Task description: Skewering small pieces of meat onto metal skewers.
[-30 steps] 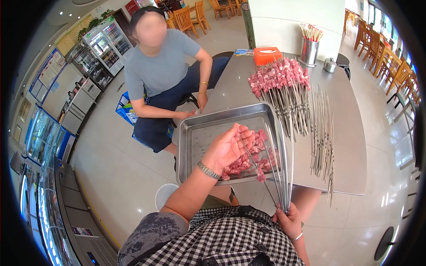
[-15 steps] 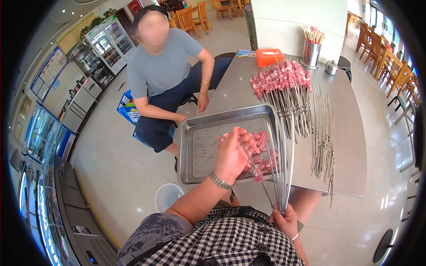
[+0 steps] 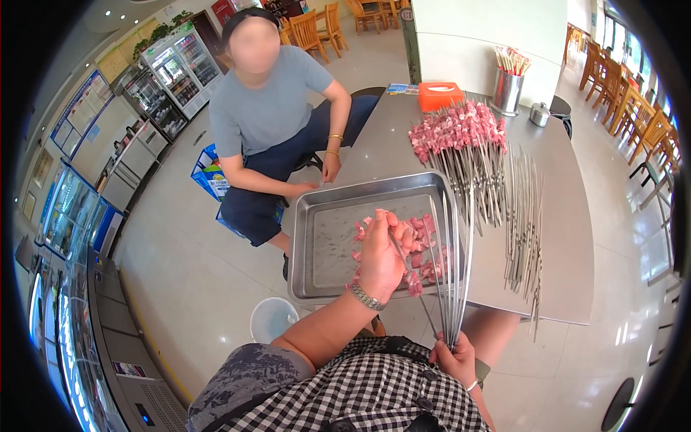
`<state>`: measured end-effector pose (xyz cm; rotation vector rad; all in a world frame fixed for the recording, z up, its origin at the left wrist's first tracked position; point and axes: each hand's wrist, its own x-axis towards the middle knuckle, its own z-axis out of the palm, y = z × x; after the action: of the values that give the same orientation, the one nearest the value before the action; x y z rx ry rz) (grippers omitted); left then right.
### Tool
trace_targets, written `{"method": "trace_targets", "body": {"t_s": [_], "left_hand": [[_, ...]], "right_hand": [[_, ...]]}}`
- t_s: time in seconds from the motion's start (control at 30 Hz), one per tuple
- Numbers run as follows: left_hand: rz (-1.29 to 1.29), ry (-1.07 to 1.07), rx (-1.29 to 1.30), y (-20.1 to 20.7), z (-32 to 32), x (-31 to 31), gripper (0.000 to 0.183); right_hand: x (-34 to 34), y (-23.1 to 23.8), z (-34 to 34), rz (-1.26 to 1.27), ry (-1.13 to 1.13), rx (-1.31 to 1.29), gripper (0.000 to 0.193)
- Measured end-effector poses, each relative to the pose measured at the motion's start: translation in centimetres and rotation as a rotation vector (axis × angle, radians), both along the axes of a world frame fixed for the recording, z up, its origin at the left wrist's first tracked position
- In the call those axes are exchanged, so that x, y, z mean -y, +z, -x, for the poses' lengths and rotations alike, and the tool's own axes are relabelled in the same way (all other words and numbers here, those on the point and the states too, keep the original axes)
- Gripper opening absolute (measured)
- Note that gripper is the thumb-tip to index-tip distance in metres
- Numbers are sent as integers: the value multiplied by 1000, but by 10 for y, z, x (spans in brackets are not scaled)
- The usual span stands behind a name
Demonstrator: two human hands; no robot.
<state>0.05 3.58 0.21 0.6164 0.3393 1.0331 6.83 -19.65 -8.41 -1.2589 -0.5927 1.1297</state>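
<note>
Over the metal tray (image 3: 327,248), my left hand (image 3: 381,259), with a watch at its wrist, is closed with its fingertips pinching a piece of raw meat at the upper end of a skewer. Lower on that skewer sits a chunk of meat (image 3: 414,285). My right hand (image 3: 455,354) grips a fanned bundle of metal skewers (image 3: 452,317) by their lower ends, close to my checked apron (image 3: 360,389). Loose pink meat pieces (image 3: 359,232) lie in the tray's right half, partly hidden behind my left hand and the skewers.
On the grey table (image 3: 565,273) lie many loaded meat skewers (image 3: 461,133) and bare skewers (image 3: 524,230). Behind stand an orange tissue box (image 3: 440,97), a metal canister (image 3: 507,92) and a small lidded pot (image 3: 539,114). A person (image 3: 266,101) sits across; a white bucket (image 3: 273,320) stands below.
My right hand and the skewer bundle have shifted slightly left. My left hand has turned a little, still pinching at the skewer. The seated person stays in place.
</note>
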Motion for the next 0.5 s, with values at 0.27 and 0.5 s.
{"method": "trace_targets", "body": {"t_s": [0.27,0.5], "left_hand": [[-110,52,-50,-9,-1,-11,30],[134,-203,-65,0,4,-15,48]], "right_hand": [[-9,4,5,8,-29,-27,12],[-15,18,-7,-19,6,-52,13]]}}
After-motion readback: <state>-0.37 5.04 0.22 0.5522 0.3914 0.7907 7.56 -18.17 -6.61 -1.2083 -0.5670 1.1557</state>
